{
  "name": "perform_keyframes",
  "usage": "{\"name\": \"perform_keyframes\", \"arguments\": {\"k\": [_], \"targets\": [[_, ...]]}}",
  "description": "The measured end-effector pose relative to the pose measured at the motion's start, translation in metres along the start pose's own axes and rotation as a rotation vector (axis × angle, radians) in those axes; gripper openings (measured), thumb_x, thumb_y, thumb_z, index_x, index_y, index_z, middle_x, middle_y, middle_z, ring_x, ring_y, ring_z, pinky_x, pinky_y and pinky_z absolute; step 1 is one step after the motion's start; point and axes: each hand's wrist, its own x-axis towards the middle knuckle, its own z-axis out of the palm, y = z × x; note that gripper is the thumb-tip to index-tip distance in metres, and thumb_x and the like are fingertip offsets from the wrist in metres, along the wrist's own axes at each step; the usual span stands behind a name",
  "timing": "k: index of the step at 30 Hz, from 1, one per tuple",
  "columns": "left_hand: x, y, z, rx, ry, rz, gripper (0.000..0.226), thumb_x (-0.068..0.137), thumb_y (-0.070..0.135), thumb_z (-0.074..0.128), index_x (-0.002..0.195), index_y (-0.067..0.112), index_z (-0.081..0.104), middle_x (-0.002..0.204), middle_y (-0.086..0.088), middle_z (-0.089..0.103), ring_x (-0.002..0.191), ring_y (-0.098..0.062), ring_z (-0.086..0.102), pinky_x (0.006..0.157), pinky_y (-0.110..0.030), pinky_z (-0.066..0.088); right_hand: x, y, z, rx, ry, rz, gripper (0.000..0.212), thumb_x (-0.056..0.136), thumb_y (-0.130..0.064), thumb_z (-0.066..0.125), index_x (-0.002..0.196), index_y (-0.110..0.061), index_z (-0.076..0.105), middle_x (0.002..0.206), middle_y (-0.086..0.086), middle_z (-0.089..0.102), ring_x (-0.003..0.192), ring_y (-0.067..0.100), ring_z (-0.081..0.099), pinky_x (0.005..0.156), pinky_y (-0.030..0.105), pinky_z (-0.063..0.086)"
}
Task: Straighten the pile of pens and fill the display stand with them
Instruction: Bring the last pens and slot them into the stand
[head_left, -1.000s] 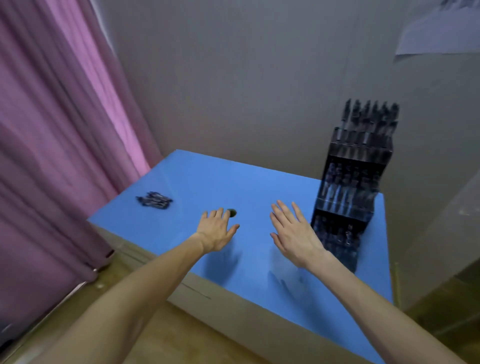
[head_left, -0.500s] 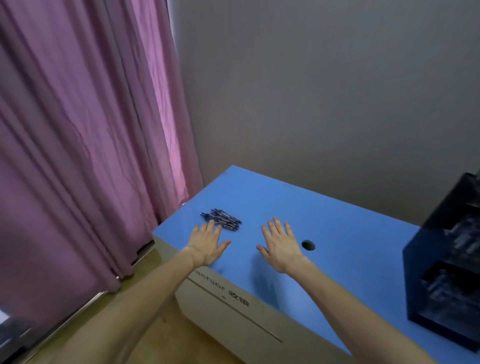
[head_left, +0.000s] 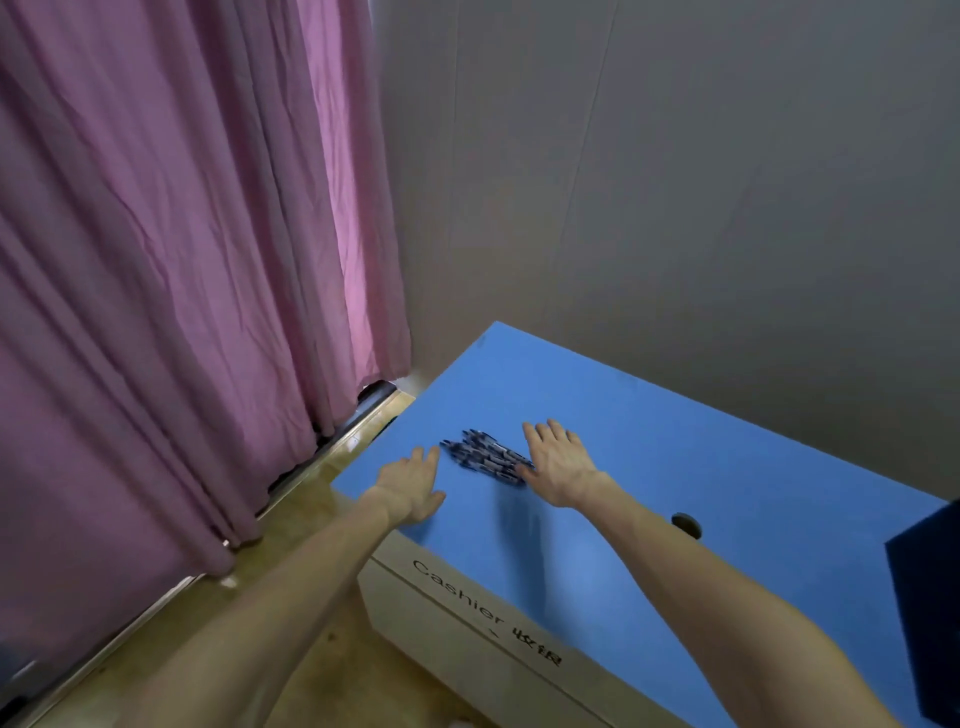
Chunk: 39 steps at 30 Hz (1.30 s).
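— So, fingers of the left hand (head_left: 410, 486)?
— Straight and relaxed, spread flat, gripping nothing; tips just short of the near-left end of the pile of pens (head_left: 485, 457).
— And the right hand (head_left: 558, 467)?
— Likewise flat, fingers extended, holding nothing; thumb side touching the right end of the pile, or nearly so. Hard to tell whether pressing on the pens or only beside them.
— Pens themselves?
— Dark barrels with pale bands, heaped loosely between both hands, lying slantwise near the left corner of the blue surface (head_left: 675, 431).
— Display stand (head_left: 930, 613)?
— Only a dark corner of it, cut off by the right edge of the view, standing on the same surface, well apart from the pile.
— Anything between?
— Round cable hole (head_left: 685, 524) in the surface, just beside the right forearm.
— Further out?
— Pale front panel (head_left: 467, 639) under the blue top, printed "Cashier" with some characters after it. Pink curtain (head_left: 171, 291) hanging at left, down to a wooden floor (head_left: 311, 660). Grey wall (head_left: 701, 208) behind.
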Motion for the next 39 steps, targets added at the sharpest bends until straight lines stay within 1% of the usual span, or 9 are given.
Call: {"name": "perform_keyframes", "arguments": {"k": [3, 5, 8, 11, 14, 19, 28, 34, 39], "targets": [[0.028, 0.003, 0.008, -0.015, -0.038, -0.017, 0.064, 0.106, 0.046, 0.042, 0.154, 0.007, 0.026, 0.123, -0.012, 0.061, 0.106, -0.033, 0.064, 0.073, -0.039, 0.048, 0.035, 0.001, 0.011, 0.046, -0.062, -0.006, 0.051, 0.104, -0.04, 0.043, 0.142, -0.007, 0.041, 0.139, 0.013, 0.049, 0.133, 0.033, 0.039, 0.108, 0.043, 0.036], [0.046, 0.007, 0.01, -0.055, -0.045, -0.039, 0.064, 0.106, 0.046, 0.041, 0.153, 0.005, 0.027, 0.117, -0.012, 0.065, 0.104, -0.033, 0.064, 0.071, -0.038, 0.045, 0.061, 0.003, 0.019, 0.061, -0.091, -0.016, 0.042, 0.103, -0.036, 0.044, 0.136, -0.008, 0.049, 0.136, 0.013, 0.053, 0.129, 0.033, 0.043, 0.105, 0.042, 0.038], [0.075, 0.016, 0.006, -0.261, -0.043, -0.121, 0.065, 0.104, 0.047, 0.046, 0.148, 0.002, 0.029, 0.117, -0.011, 0.065, 0.106, -0.033, 0.064, 0.076, -0.04, 0.049, 0.1, 0.008, 0.023, 0.157, -0.14, -0.004, 0.046, 0.101, -0.034, 0.049, 0.14, -0.009, 0.049, 0.136, 0.012, 0.058, 0.128, 0.033, 0.049, 0.104, 0.043, 0.042], [0.105, 0.021, 0.001, -0.428, -0.047, -0.24, 0.076, 0.101, 0.055, 0.049, 0.149, 0.002, 0.025, 0.118, -0.007, 0.065, 0.11, -0.032, 0.064, 0.076, -0.038, 0.049, 0.136, 0.015, 0.023, 0.272, -0.17, 0.003, 0.053, 0.095, -0.038, 0.059, 0.142, -0.016, 0.049, 0.125, 0.006, 0.066, 0.117, 0.029, 0.06, 0.095, 0.038, 0.05], [0.133, 0.025, 0.0, -0.478, -0.044, -0.295, 0.074, 0.095, 0.061, 0.055, 0.14, 0.006, 0.034, 0.116, -0.008, 0.067, 0.106, -0.032, 0.065, 0.075, -0.038, 0.051, 0.163, 0.019, 0.026, 0.342, -0.21, -0.001, 0.059, 0.089, -0.047, 0.066, 0.139, -0.019, 0.051, 0.117, 0.001, 0.069, 0.11, 0.025, 0.063, 0.088, 0.034, 0.05], [0.156, 0.024, 0.003, -0.447, -0.075, -0.314, 0.066, 0.089, 0.061, 0.064, 0.125, 0.011, 0.041, 0.109, -0.006, 0.066, 0.098, -0.029, 0.066, 0.069, -0.037, 0.048, 0.18, 0.022, 0.033, 0.272, -0.304, -0.097, 0.073, 0.081, -0.058, 0.073, 0.136, -0.017, 0.048, 0.102, 0.0, 0.066, 0.097, 0.023, 0.063, 0.078, 0.033, 0.049], [0.191, 0.03, -0.009, -0.441, -0.057, -0.168, 0.064, 0.087, 0.058, 0.069, 0.126, 0.015, 0.042, 0.101, -0.003, 0.067, 0.09, -0.028, 0.064, 0.061, -0.035, 0.041, 0.179, 0.046, 0.049, 0.401, -0.343, 0.058, 0.049, 0.084, -0.055, 0.072, 0.116, -0.02, 0.057, 0.109, 0.0, 0.066, 0.094, 0.021, 0.06, 0.072, 0.03, 0.042], [0.209, 0.04, -0.012, -0.396, -0.09, -0.03, 0.06, 0.094, 0.052, 0.064, 0.132, 0.013, 0.041, 0.094, -0.002, 0.062, 0.088, -0.028, 0.062, 0.065, -0.036, 0.044, 0.162, 0.055, 0.057, 0.481, -0.317, 0.242, 0.054, 0.082, -0.064, 0.069, 0.112, -0.021, 0.056, 0.102, -0.002, 0.065, 0.093, 0.02, 0.061, 0.073, 0.032, 0.044], [0.217, 0.041, -0.015, -0.331, -0.118, 0.083, 0.053, 0.096, 0.049, 0.059, 0.133, 0.015, 0.045, 0.101, -0.004, 0.066, 0.09, -0.028, 0.062, 0.067, -0.036, 0.045, 0.156, 0.047, 0.052, 0.461, -0.318, 0.37, 0.057, 0.08, -0.066, 0.07, 0.107, -0.019, 0.052, 0.095, -0.002, 0.062, 0.088, 0.02, 0.059, 0.071, 0.032, 0.043]]}}
